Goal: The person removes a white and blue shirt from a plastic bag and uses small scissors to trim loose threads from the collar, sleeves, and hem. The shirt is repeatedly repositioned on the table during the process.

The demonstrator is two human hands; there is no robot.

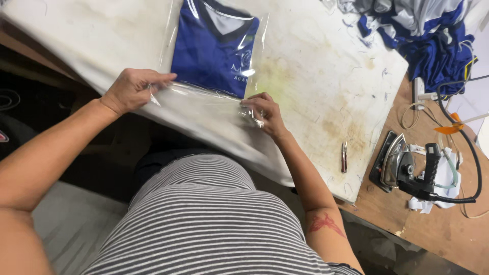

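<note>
A folded blue shirt [214,51] with a white and dark collar lies inside a clear plastic bag [175,30] on a stained white padded table [316,86]. My left hand [133,89] pinches the bag's open near edge at its left corner. My right hand [265,113] grips the same edge at its right corner, with crumpled plastic under the fingers. The bag's flap stretches between both hands, just below the shirt's hem.
A pile of blue and white garments [428,35] sits at the far right. A steam iron [402,165] with a black cord rests on the wooden bench [438,229]. Small snips [344,156] lie near the pad's right edge. A power strip [418,90] is nearby.
</note>
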